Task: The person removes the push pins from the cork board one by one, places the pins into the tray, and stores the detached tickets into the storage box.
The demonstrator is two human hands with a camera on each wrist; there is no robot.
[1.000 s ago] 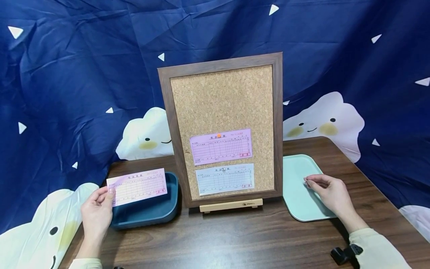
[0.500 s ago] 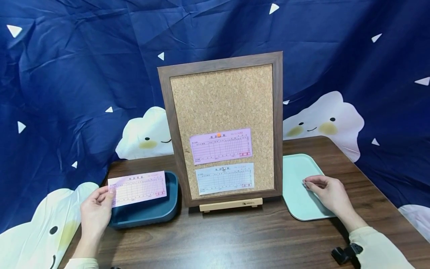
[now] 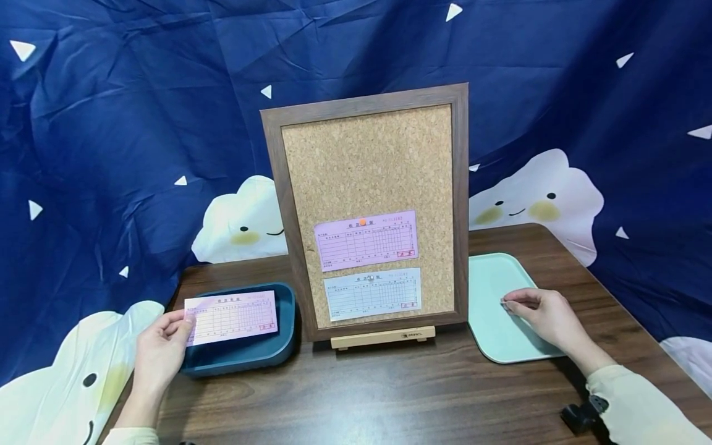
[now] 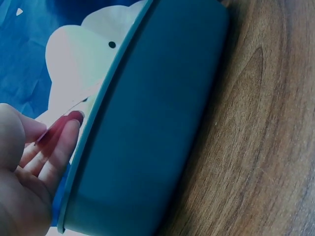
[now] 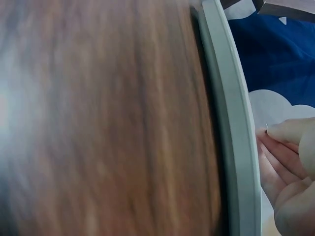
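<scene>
My left hand (image 3: 161,352) pinches the left end of a pale pink receipt slip (image 3: 233,316) between thumb and fingers, over the dark blue bin (image 3: 285,337). In the left wrist view that slip is edge-on beside the bin's wall (image 4: 142,123). Above the mint green tray (image 3: 489,278), my right hand (image 3: 547,315) pinches a tiny push pin (image 3: 504,303); its thin tip (image 5: 266,126) shows at the fingertips in the right wrist view, the rest hidden. On the framed cork board (image 3: 367,161), a purple slip (image 3: 364,247) hangs from an orange pin (image 3: 363,222) above a pale blue slip (image 3: 372,300) with a whitish pin (image 3: 371,278).
The board leans on a light wooden stand (image 3: 384,337) between bin and tray. All stand on a dark wooden table (image 3: 361,395). A blue cloth (image 3: 361,43) with white clouds and triangles hangs behind.
The left hand has lowered the pink slip slightly and shifted it a little right over the bin. The right hand has barely moved and keeps its pinch.
</scene>
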